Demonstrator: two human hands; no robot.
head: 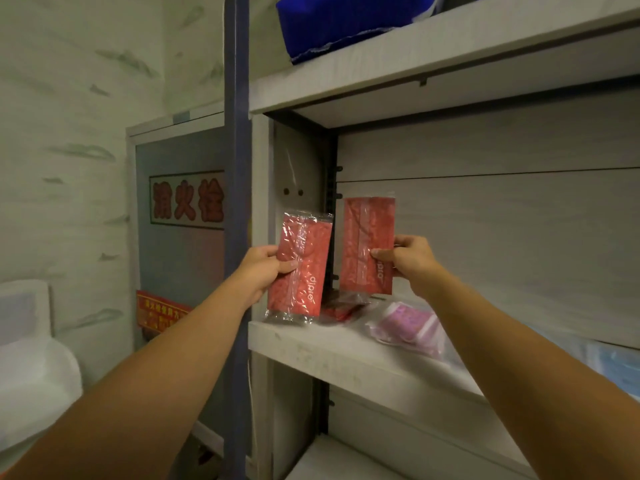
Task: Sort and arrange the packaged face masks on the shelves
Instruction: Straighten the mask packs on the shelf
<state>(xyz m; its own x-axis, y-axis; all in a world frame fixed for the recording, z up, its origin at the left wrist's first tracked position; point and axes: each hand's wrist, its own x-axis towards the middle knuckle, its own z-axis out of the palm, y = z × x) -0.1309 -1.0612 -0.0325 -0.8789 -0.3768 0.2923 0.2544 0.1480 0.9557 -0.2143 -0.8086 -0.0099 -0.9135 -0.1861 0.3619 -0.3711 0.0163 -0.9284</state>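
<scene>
My left hand [265,268] pinches a red packaged mask [304,271] by its left edge and holds it upright, its lower end at the front of the middle shelf [339,358]. My right hand [407,259] pinches a second red mask pack [360,251] by its right edge, upright above the shelf. More red packs [341,308] lie flat behind them. A pink mask pack [407,325] lies to their right, and a blue pack [620,367] sits at the far right.
A blue bag [346,26] rests on the upper shelf [433,57]. A dark blue post [237,202] stands left of the shelving. Behind it is a fire hydrant cabinet [180,220] with red lettering. A lower shelf [332,459] shows below.
</scene>
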